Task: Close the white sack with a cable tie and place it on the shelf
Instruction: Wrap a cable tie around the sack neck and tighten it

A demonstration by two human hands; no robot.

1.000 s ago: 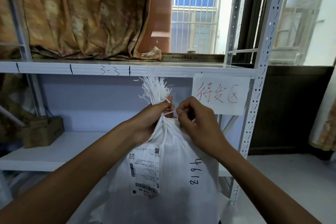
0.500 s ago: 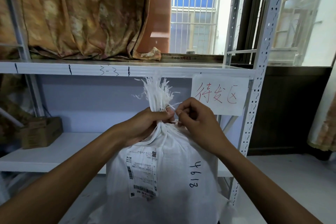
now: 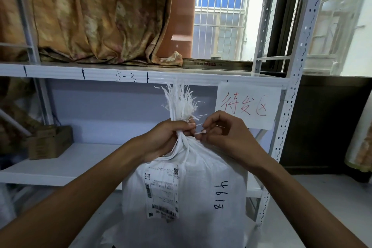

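A white woven sack (image 3: 201, 191) stands upright in front of me, with a shipping label and the number 4613 written on it. Its frayed top is gathered into a neck. My left hand (image 3: 167, 139) is shut around that neck from the left. My right hand (image 3: 225, 133) pinches the thin white cable tie (image 3: 200, 132) at the neck's right side, with the tie's end sticking out between the fingers. The metal shelf (image 3: 66, 164) lies behind the sack.
A brown cardboard box (image 3: 50, 142) sits on the left of the lower shelf board. A paper sign with red writing (image 3: 247, 104) hangs from the upper board, whose back holds a bunched orange curtain (image 3: 96, 26). The perforated shelf upright (image 3: 289, 106) stands at right.
The sack's neck has sunk slightly and looks tighter. My right hand has drawn the tie's end out to the right; my left hand keeps its hold.
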